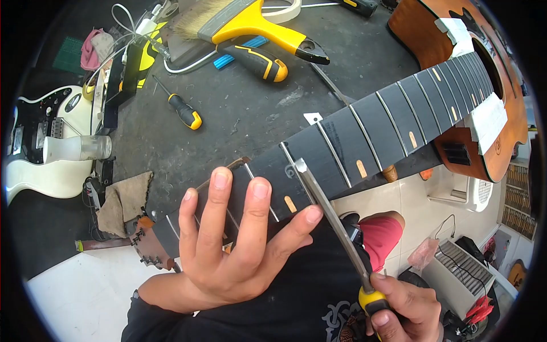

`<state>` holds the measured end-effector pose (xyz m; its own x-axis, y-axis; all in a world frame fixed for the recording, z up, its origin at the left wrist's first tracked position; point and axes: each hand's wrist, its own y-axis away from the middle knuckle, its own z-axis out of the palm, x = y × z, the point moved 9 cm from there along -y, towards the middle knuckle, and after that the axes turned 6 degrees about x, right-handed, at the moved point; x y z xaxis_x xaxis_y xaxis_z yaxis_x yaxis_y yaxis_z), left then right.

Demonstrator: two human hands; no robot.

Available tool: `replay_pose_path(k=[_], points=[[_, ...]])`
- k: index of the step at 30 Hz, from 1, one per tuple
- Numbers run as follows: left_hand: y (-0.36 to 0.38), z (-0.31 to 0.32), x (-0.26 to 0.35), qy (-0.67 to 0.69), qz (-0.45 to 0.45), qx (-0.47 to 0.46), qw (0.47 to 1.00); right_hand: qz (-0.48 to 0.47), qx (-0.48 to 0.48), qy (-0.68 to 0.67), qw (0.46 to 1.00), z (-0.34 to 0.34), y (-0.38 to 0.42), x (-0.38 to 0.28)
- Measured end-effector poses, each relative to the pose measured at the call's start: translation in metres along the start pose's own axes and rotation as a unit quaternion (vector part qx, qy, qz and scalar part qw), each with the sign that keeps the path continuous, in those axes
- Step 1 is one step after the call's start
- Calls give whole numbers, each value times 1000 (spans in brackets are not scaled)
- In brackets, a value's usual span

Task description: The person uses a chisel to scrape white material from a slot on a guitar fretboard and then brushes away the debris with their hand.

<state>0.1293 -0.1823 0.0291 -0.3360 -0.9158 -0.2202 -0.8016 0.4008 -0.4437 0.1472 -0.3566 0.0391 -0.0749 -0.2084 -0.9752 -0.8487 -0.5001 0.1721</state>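
Observation:
An acoustic guitar [490, 114] lies with its dark fretboard [336, 137] running diagonally across the view, metal frets and small oval inlays along it. My left hand [242, 245] rests over the headstock end of the fretboard, fingers spread and stretched out, holding nothing. Its index fingertip comes right up beside the blade of a file [333, 219]. My right hand [407, 308] grips the file by its yellow and black handle, low in the view. The file's tip overlaps the fretboard next to a fret. The tuner-bearing headstock [151, 242] shows past my left wrist.
White tape [487, 122] covers parts of the guitar body. On the dark bench [228, 131] lie a wide yellow brush [256, 25], a screwdriver [182, 110], a black-yellow handled tool [256, 62] and a folded cloth [122, 205]. A white electric guitar [51, 176] stands at left.

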Motion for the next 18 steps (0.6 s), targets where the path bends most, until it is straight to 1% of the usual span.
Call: replay_pose_path(k=[5,11,18], points=[[1,0,0,3,0,-2,1000,10,-2,0,1000,0,1,2],[1,0,0,2,-3,4,1000,-2,-2,15,1000,1,-1,-2],[1,0,0,1,-4,4,1000,15,2,4,1000,1,-1,0]])
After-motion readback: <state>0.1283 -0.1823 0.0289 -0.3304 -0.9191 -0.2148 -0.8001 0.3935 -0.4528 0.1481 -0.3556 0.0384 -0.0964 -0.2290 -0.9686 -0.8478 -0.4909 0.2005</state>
